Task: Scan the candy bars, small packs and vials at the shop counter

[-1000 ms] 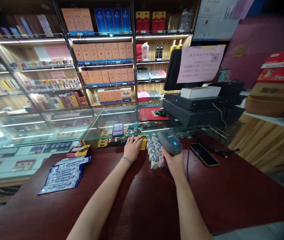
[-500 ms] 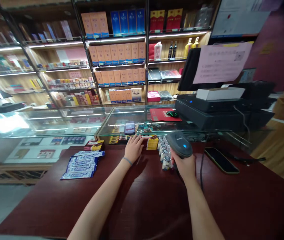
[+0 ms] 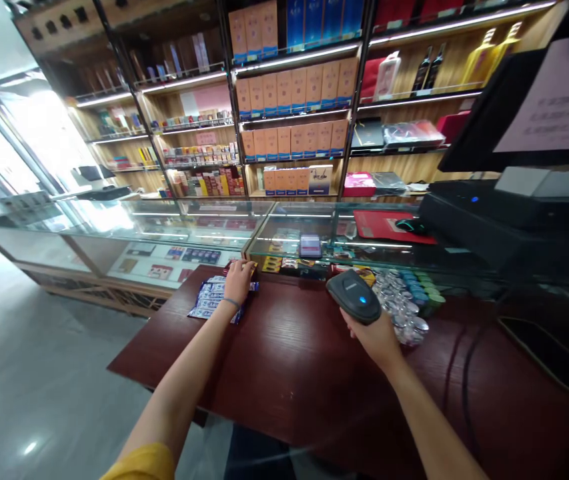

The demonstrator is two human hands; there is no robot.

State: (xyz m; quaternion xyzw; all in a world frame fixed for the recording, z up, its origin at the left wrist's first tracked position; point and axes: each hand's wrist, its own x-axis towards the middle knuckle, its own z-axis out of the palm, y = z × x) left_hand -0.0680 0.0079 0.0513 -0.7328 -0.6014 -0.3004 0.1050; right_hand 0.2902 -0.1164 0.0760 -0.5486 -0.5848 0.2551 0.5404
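Observation:
My left hand (image 3: pixel 237 283) is over a small stack of red-and-yellow packets (image 3: pixel 255 269), its fingers curled down around them and partly hidden. Right beside and below that hand lie several blue-and-white packets (image 3: pixel 207 299) in a fanned pile. My right hand (image 3: pixel 378 337) grips a dark grey barcode scanner (image 3: pixel 351 293) with a blue light on its top, held above the table. Just right of the scanner stand rows of small clear jars or bottles with silvery tops (image 3: pixel 404 313). More yellow packets (image 3: pixel 365 274) show partly behind the scanner.
The dark red table (image 3: pixel 284 360) meets a glass display counter (image 3: pixel 204 227). On the counter are a small screen device (image 3: pixel 310 246), a red mat (image 3: pixel 381 228) with a mouse (image 3: pixel 411 227), and a monitor (image 3: pixel 494 107). A phone (image 3: pixel 549 353) and cable lie at right.
My left hand has moved left from the yellow packets near the middle to the red-and-yellow stack, and its fingers have curled. My right hand still holds the scanner. The view has turned left.

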